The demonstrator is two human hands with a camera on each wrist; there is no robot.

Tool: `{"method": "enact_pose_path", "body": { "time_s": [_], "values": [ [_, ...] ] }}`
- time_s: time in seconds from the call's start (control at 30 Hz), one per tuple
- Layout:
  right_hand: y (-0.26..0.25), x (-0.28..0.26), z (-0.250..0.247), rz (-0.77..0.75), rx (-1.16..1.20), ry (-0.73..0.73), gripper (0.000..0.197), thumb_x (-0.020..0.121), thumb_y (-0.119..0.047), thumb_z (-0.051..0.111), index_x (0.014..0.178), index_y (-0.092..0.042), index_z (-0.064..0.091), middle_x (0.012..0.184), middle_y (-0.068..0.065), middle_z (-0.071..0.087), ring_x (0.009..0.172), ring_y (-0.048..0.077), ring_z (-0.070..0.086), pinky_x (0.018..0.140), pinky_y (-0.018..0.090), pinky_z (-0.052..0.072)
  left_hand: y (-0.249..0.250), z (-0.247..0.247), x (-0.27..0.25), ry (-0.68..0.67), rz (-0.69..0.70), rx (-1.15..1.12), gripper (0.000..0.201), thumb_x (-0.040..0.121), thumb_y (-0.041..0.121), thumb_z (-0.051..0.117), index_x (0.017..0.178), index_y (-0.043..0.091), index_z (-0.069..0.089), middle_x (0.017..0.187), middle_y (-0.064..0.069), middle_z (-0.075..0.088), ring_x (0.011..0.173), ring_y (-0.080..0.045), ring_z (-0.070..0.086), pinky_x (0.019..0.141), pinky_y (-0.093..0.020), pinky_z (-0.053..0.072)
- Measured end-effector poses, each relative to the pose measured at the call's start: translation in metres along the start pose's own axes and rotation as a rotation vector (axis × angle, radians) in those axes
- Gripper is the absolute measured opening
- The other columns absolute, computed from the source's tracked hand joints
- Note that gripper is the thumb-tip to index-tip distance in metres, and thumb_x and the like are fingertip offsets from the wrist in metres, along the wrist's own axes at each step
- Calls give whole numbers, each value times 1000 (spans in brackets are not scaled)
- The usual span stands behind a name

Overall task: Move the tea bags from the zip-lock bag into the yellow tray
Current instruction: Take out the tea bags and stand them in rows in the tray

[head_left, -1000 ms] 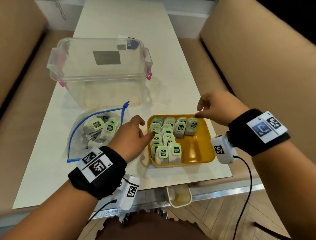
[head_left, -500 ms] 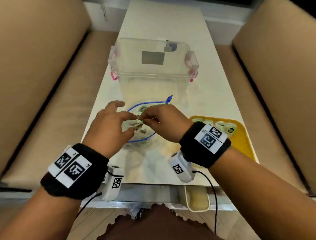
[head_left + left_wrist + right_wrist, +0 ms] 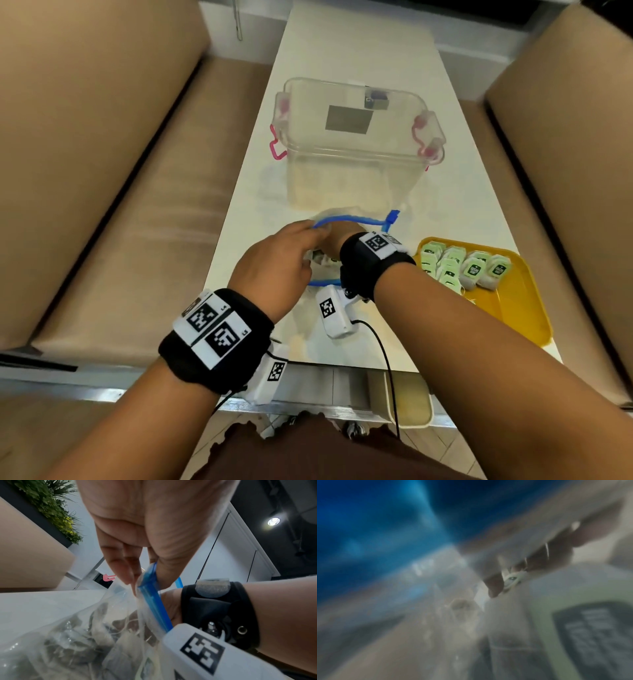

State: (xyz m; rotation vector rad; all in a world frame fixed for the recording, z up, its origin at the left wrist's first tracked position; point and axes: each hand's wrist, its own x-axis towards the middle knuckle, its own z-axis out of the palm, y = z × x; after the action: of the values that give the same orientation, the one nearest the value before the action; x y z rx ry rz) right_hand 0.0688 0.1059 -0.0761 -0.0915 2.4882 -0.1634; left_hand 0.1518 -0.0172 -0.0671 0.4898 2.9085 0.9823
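Note:
The zip-lock bag (image 3: 359, 219) with a blue zip rim lies on the white table, its mouth open. My left hand (image 3: 317, 234) pinches that rim; the left wrist view shows the fingers (image 3: 132, 577) and thumb closed on the blue strip (image 3: 152, 599), with several tea bags (image 3: 82, 639) inside the clear plastic. My right hand (image 3: 332, 245) reaches into the bag, mostly hidden behind the left hand. In the blurred right wrist view its fingers (image 3: 494, 586) pinch a tea bag's small tag (image 3: 512, 579). To the right, the yellow tray (image 3: 513, 308) holds several green-tagged tea bags (image 3: 474, 269).
A clear plastic box (image 3: 352, 164) with pink latches stands just behind the bag. Beige bench seats (image 3: 120, 222) run along both sides of the narrow table. A small cream cup (image 3: 407, 397) hangs under the table's near edge.
Both hands left the tray and came to the bag. Since half a second ago the right hand has gone deeper into the bag while the left holds the rim.

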Motion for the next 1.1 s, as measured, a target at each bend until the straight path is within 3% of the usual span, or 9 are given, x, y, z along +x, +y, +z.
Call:
{"method": "enact_pose_path", "body": {
  "time_s": [0.07, 0.27, 0.33, 0.4, 0.6, 0.8, 0.93, 1.03, 1.1],
  "values": [
    [-3, 2, 2, 26, -1, 2, 23, 99, -20, 40, 112, -13, 58, 123, 8, 61, 105, 24, 59, 91, 31, 44, -3, -1, 1, -4, 0, 4, 61, 83, 0, 49, 134, 34, 52, 140, 13, 48, 112, -17, 56, 82, -21, 40],
    [-4, 4, 6, 40, 68, 78, 29, 97, -15, 46, 123, -7, 57, 122, 10, 59, 113, 23, 58, 98, 28, 45, -10, -2, 2, -16, 13, 16, 62, 83, 1, 50, 137, 33, 50, 140, 14, 48, 104, -17, 57, 78, -18, 38],
    [-1, 5, 10, 18, 87, 143, 12, 92, -20, 53, 95, -16, 63, 99, 3, 63, 85, 17, 62, 70, 23, 49, -12, -2, 2, -1, 9, 8, 62, 83, 2, 51, 136, 33, 51, 138, 14, 49, 97, -19, 59, 76, -21, 40],
    [1, 3, 11, 5, 72, 234, 16, 86, -22, 54, 72, -16, 58, 79, 0, 62, 65, 17, 57, 55, 25, 40, -13, -3, 3, 26, 7, -15, 60, 82, 1, 52, 134, 31, 52, 136, 13, 50, 94, -20, 59, 76, -22, 42],
    [7, -42, 22, -115, 117, 552, 5, 89, -10, 50, 92, -12, 53, 76, 1, 54, 71, 22, 54, 61, 29, 36, -12, -1, 9, 47, -39, -8, 64, 82, 0, 52, 140, 26, 46, 145, 8, 43, 103, -22, 59, 83, -25, 43],
    [29, -77, 22, -271, 398, 803, 7, 84, -19, 60, 87, -12, 57, 80, 2, 65, 76, 23, 58, 65, 36, 45, -4, 1, 12, 54, -64, 22, 59, 84, 4, 53, 139, 23, 44, 143, 6, 42, 96, -25, 61, 80, -31, 47],
    [52, -90, 14, -266, 694, 800, 10, 78, -17, 68, 79, -15, 58, 71, -3, 63, 66, 13, 57, 64, 29, 48, 2, 3, 12, 76, -50, 94, 46, 91, 17, 54, 136, 23, 49, 150, -1, 36, 116, -33, 53, 93, -41, 46],
    [72, -101, 2, -299, 914, 714, 14, 73, -17, 71, 79, -11, 60, 73, 11, 68, 69, 29, 65, 68, 43, 55, 12, 1, 15, 187, -7, 58, 30, 92, 25, 45, 116, 21, 63, 145, -4, 41, 121, -33, 46, 96, -46, 42],
    [86, -111, -7, -345, 988, 646, 17, 76, -8, 73, 84, -1, 60, 79, 20, 69, 67, 32, 64, 67, 41, 54, 23, -2, 18, 282, 86, -17, 34, 93, 32, 37, 108, 19, 64, 136, -4, 49, 120, -28, 48, 96, -42, 40]
  ]
}}
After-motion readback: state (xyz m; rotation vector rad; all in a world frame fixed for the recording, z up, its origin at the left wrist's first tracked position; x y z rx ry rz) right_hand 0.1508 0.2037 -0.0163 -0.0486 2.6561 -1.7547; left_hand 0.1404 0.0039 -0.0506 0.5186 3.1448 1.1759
